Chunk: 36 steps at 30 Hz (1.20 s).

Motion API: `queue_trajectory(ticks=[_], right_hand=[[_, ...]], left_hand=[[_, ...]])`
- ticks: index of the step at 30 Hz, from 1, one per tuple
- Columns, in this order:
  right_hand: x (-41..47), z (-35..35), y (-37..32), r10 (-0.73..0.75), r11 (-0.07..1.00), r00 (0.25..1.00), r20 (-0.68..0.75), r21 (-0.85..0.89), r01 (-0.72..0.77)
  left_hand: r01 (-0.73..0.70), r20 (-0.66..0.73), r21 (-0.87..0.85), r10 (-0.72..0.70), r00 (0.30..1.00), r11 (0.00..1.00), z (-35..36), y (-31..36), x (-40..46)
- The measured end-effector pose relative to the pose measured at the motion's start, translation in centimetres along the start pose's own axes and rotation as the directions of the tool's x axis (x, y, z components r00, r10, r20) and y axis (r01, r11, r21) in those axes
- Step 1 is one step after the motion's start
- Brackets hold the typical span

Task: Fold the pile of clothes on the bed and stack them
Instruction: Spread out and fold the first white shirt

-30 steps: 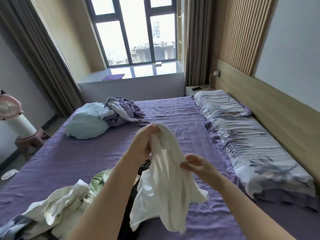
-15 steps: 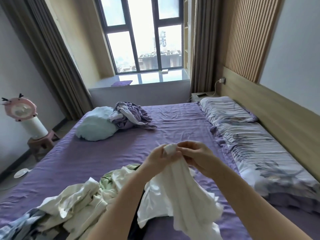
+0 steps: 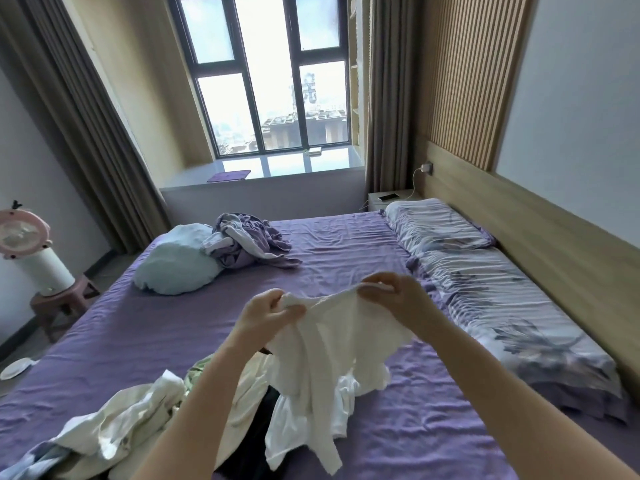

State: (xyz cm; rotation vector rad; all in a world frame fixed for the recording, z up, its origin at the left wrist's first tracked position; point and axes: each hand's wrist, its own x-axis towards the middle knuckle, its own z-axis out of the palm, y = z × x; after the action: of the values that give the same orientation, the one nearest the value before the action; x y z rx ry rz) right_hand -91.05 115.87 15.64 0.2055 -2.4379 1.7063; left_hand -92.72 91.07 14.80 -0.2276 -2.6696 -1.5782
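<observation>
Both hands (image 3: 332, 306) pinch a limp, soft white garment (image 3: 332, 351).

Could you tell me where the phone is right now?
In the head view, the phone lies on the bedside table at the far right corner of the bed, beside the pillow, beneath the wall charger.

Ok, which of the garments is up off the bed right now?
The white knit garment, stretched between the left hand and right hand by its top edge. The cream and green pile and the purple heap lie on the sheet.
</observation>
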Motion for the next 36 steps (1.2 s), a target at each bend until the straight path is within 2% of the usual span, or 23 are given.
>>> queue_trajectory(ticks=[2, 4, 6, 7, 8, 10, 13, 14, 16, 18, 22, 23, 25, 27, 29, 30, 31, 32, 34, 35, 36], right_hand=[[1.1, 0.3, -2.0, -0.021, 0.998, 1.0, 0.022, 0.053, 0.02], [2.1, 0.9, -3.8, -0.023, 0.995, 0.997, 0.073, 0.097, 0.016], [2.7, 1.3, -5.3, -0.048, 0.997, 0.988, 0.147, 0.058, 0.04], [2.8, 1.4, -5.8, -0.059, 0.998, 0.984, 0.167, 0.034, 0.054], [2.9, 1.2, -6.0, -0.057, 0.998, 0.985, 0.163, 0.024, 0.054], [2.7, 0.5, -5.8, -0.012, 0.997, 0.993, 0.114, 0.077, 0.003], [1.7, -0.8, -3.8, 0.152, 0.95, 0.987, 0.042, 0.268, -0.158], [1.0, -1.2, -2.9, 0.232, 0.906, 0.971, 0.051, 0.353, -0.235], [-0.8, -1.5, -1.1, 0.33, 0.802, 0.93, 0.165, 0.471, -0.368], [-2.9, -1.1, 0.6, 0.341, 0.782, 0.902, 0.264, 0.453, -0.428], [-6.4, 1.7, 2.8, 0.302, 0.864, 0.899, 0.317, 0.308, -0.399], [-6.9, 2.4, 3.4, 0.278, 0.891, 0.911, 0.305, 0.273, -0.363], [-6.9, 2.6, 3.9, 0.286, 0.911, 0.942, 0.175, 0.255, -0.324], [-5.9, 1.7, 3.5, 0.317, 0.881, 0.947, 0.049, 0.356, -0.313], [-4.6, 1.3, 2.3, 0.312, 0.857, 0.949, 0.054, 0.416, -0.305], [-3.9, 1.4, 1.6, 0.301, 0.864, 0.95, 0.08, 0.398, -0.307], [-3.3, 1.7, 0.8, 0.292, 0.869, 0.949, 0.116, 0.383, -0.314], [-2.7, 2.2, 0.2, 0.294, 0.862, 0.943, 0.156, 0.384, -0.332], [-1.7, 3.1, -0.9, 0.322, 0.82, 0.923, 0.211, 0.425, -0.383], [-1.3, 3.4, -1.3, 0.337, 0.796, 0.915, 0.22, 0.453, -0.402], [-1.0, 3.7, -1.6, 0.354, 0.773, 0.91, 0.215, 0.481, -0.414]], left_hand=[[0.002, 0.035, -0.11, 0.002, 0.999, 0.994, -0.6, 0.4, -0.3], [-0.011, 0.137, -0.254, 0.047, 0.989, 0.967, -0.3, 1.5, -0.6], [0.021, 0.276, -0.36, 0.085, 0.958, 0.933, 1.0, 2.9, -0.6], [0.018, 0.311, -0.36, 0.102, 0.945, 0.933, 1.8, 3.4, -0.6], [0.009, 0.311, -0.332, 0.1, 0.945, 0.943, 2.7, 4.0, -0.5], [0.02, 0.227, -0.302, 0.051, 0.973, 0.953, 4.3, 4.8, -0.3], [0.058, 0.124, -0.471, 0.001, 0.992, 0.88, 6.2, 5.1, 0.2], [0.062, 0.113, -0.525, -0.002, 0.994, 0.849, 6.7, 5.4, 0.3], [0.054, 0.071, -0.553, -0.017, 0.997, 0.832, 7.5, 5.9, 0.6], [0.031, -0.008, -0.525, -0.041, 0.999, 0.851, 8.2, 6.1, 1.0], [0.016, -0.181, -0.498, -0.121, 0.976, 0.867, 8.6, 5.3, 1.9], [0.032, -0.224, -0.484, -0.159, 0.962, 0.874, 8.1, 4.8, 2.0], [0.085, -0.275, -0.428, -0.218, 0.936, 0.9, 6.2, 3.4, 2.2], [0.171, -0.242, -0.175, -0.211, 0.947, 0.97, 3.7, 1.6, 1.9], [0.253, -0.171, 0.234, -0.216, 0.961, 0.939, 1.8, 0.5, 0.7], [0.218, -0.151, 0.376, -0.172, 0.973, 0.901, 1.2, 0.3, 0.0], [0.102, -0.095, 0.409, -0.069, 0.993, 0.907, 0.7, 0.1, -0.6], [-0.066, 0.017, 0.313, 0.064, 0.998, 0.948, 0.5, 0.2, -1.4], [-0.308, 0.243, 0.027, 0.293, 0.925, 0.951, 0.4, 1.1, -3.3], [-0.354, 0.284, 0.014, 0.335, 0.898, 0.935, 0.6, 1.4, -4.0], [-0.339, 0.251, 0.011, 0.325, 0.912, 0.941, 0.9, 1.4, -4.5]])
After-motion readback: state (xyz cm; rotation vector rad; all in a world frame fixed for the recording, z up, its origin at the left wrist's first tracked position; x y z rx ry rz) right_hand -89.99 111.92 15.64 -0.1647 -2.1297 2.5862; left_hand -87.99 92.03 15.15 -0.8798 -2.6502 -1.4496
